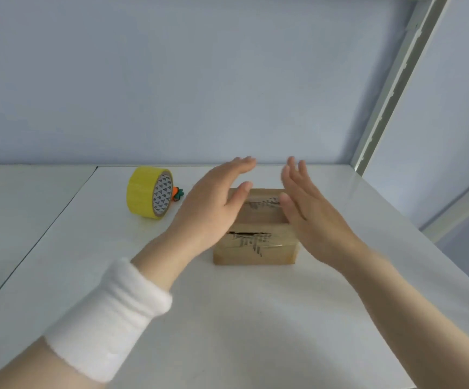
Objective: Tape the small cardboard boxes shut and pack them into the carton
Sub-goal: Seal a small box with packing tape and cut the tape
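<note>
Two small brown cardboard boxes sit one behind the other on the white table (227,318). The near box (255,248) shows a taped top with a dark tear. The far box (261,204) behind it looks the same. My left hand (213,203) hovers flat over their left side, fingers spread, holding nothing. My right hand (309,209) is held upright and open at their right side. A yellow tape roll (147,192) stands on edge at the back left. No carton is in view.
A small orange and green carrot-shaped object (177,193) lies just behind the tape roll. A pale wall closes the back of the table. A grey metal shelf post (390,88) rises at the back right. A white wristband covers my left forearm.
</note>
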Demonstrator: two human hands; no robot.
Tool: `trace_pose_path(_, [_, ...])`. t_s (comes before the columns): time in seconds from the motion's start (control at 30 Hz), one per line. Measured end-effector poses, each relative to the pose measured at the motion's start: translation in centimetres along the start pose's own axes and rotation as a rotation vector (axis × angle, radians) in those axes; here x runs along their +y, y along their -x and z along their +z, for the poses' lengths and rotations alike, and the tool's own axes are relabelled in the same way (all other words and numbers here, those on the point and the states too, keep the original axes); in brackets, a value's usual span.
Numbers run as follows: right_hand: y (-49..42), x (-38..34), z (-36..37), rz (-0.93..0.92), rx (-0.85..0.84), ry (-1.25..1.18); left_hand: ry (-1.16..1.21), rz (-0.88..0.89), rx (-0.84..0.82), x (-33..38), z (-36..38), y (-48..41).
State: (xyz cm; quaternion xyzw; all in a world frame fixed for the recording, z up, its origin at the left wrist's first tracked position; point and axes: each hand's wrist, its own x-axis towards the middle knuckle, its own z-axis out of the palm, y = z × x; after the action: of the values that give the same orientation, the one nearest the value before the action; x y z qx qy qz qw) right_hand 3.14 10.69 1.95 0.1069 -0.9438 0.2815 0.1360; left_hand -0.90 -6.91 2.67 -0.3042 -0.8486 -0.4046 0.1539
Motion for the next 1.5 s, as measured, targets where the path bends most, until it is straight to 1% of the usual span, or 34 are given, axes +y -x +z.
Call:
trace_pose_path(0.03, [-1.1, -0.4, 0.2, -0.012, -0.042, 0.137, -0.126, 0.016, -0.058, 0.4, 0.4, -1.1])
trace_pose_path(0.1, [-2.1, -0.8, 1.5, -0.007, -0.125, 0.339, -0.348, -0.012, -0.262, 0.2, 1.9, -2.2])
trace_pose_path(0.17, [-2.0, -0.4, 2.7, 0.031, -0.192, 0.434, -0.479, -0.093, -0.422, -0.8, 3.1, -2.2])
trace_pose_path(0.2, [-1.9, -0.1, 2.9, 0.042, -0.203, 0.443, -0.503, -0.119, -0.456, -1.1, 3.3, -2.0])
trace_pose_path(0.23, [-2.0, 0.0, 2.7, 0.043, -0.205, 0.435, -0.510, -0.123, -0.474, -1.3, 3.4, -2.1])
trace_pose_path(0.33, [-2.3, -0.1, 1.9, 0.064, -0.289, 0.364, -0.490, -0.144, -0.500, -1.1, 3.4, -2.2])
trace_pose_path(0.47, [-2.4, 0.1, 2.6, 0.059, -0.244, 0.373, -0.494, -0.135, -0.431, -1.0, 3.6, -1.9])
trace_pose_path(0.5, [-2.5, -0.1, 2.4, 0.067, -0.253, 0.305, -0.470, -0.139, -0.427, -0.9, 3.6, -1.9])
trace_pose_path(0.53, [-2.4, -0.3, 1.8, 0.088, -0.252, 0.155, -0.413, -0.157, -0.413, -0.7, 3.5, -1.9])
trace_pose_path(0.57, [-2.3, -0.2, 1.1, 0.170, -0.187, -0.096, -0.319, -0.188, -0.347, -0.6, 3.1, -2.0])
trace_pose_path(0.6, [-2.1, 0.3, 0.3, 0.283, -0.071, -0.366, -0.195, -0.255, -0.221, -1.0, 2.6, -2.0])
trace_pose_path(0.63, [-1.9, 1.1, -0.4, 0.417, 0.041, -0.624, -0.067, -0.363, -0.068, -1.5, 2.0, -1.8])
trace_pose_path(0.67, [-1.4, 1.7, -0.8, 0.528, 0.097, -0.800, 0.061, -0.503, 0.069, -2.2, 1.4, -1.4])
trace_pose_path(0.7, [-1.0, 2.4, -0.4, 0.602, 0.090, -0.885, 0.202, -0.655, 0.145, -2.9, 1.2, -0.9])
trace_pose_path(0.73, [-0.6, 2.7, 0.2, 0.641, 0.072, -0.986, 0.363, -0.790, 0.148, -3.6, 1.3, -0.3])
trace_pose_path(0.77, [-0.4, 2.9, 1.2, 0.630, 0.062, -1.068, 0.554, -0.888, 0.103, -3.8, 1.8, 0.4])
trace_pose_path(0.8, [-0.1, 2.5, 2.1, 0.628, 0.057, -1.126, 0.725, -0.945, 0.047, -3.8, 2.5, 1.0])
trace_pose_path(0.83, [0.0, 2.1, 2.9, 0.628, 0.062, -1.109, 0.835, -0.974, 0.010, -3.9, 3.4, 1.4])
trace_pose_path(0.87, [0.2, 1.6, 3.3, 0.643, 0.060, -1.091, 0.877, -0.990, -0.006, -4.2, 4.1, 1.5])
trace_pose_path(1.03, [0.6, 1.4, 2.9, 0.584, 0.009, -1.182, 0.974, -0.924, -0.065, -4.3, 3.7, 1.5])
trace_pose_path(1.1, [1.1, 1.4, 2.7, 0.517, -0.016, -1.165, 0.972, -0.831, -0.087, -3.4, 3.1, 2.0])
trace_pose_path(1.17, [1.5, 1.7, 2.5, 0.426, 0.001, -1.165, 0.936, -0.734, -0.102, -2.5, 2.7, 2.5])
trace_pose_path(1.3, [2.3, 2.1, 1.1, 0.297, 0.058, -1.197, 0.957, -0.598, -0.073, -0.1, 2.3, 2.4])
trace_pose_path(1.37, [2.9, 2.2, 0.4, 0.243, 0.080, -1.202, 0.949, -0.543, -0.023, 1.1, 2.2, 2.3])
trace_pose_path(1.5, [5.5, 1.2, -1.5, 0.187, 0.099, -1.157, 0.933, -0.455, 0.038, 3.4, 2.2, 3.1])
